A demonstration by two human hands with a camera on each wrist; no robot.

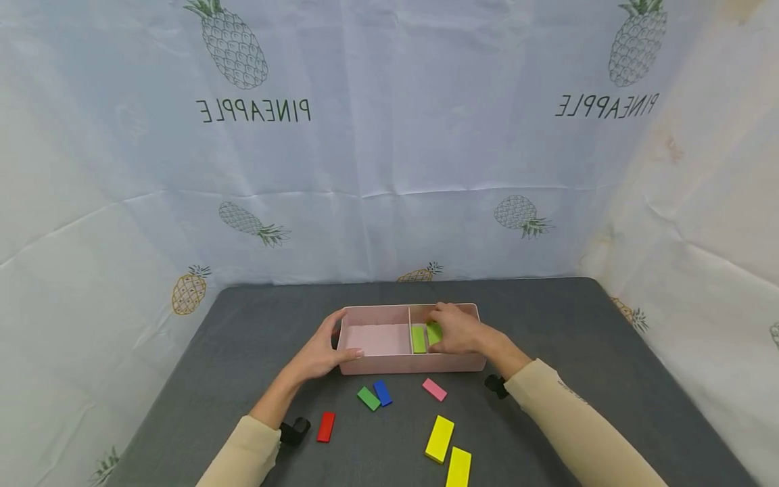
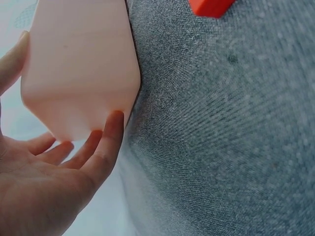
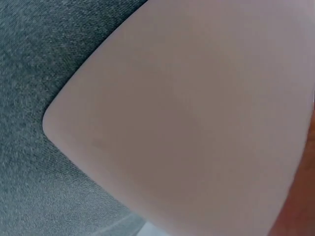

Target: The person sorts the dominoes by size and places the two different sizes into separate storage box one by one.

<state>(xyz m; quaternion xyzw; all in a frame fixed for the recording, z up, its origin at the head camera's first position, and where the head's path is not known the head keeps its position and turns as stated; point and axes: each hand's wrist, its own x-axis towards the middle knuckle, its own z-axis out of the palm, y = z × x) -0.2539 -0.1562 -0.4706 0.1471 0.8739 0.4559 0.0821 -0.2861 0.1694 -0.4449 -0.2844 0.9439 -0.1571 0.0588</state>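
A pink two-compartment box (image 1: 389,365) stands on the dark table. The left hand (image 1: 321,350) grips its left end, thumb over the front rim and fingers at the left and back; in the left wrist view the fingers of the left hand (image 2: 59,177) curl round the box end (image 2: 78,64). Inside the right compartment the right hand (image 1: 456,329) pinches a light green block (image 1: 434,333); another light green block (image 1: 418,339) lies beside it, near the divider. The right wrist view shows mostly the box wall (image 3: 172,118), with a strip of the right hand (image 3: 298,196) at the edge; its fingertips are hidden there.
In front of the box lie a green block (image 1: 368,398), a blue block (image 1: 383,393), a pink block (image 1: 435,389), a red block (image 1: 325,427) and two yellow blocks (image 1: 439,439), (image 1: 459,467). A pineapple-print curtain (image 1: 389,149) hangs behind the table (image 1: 268,318).
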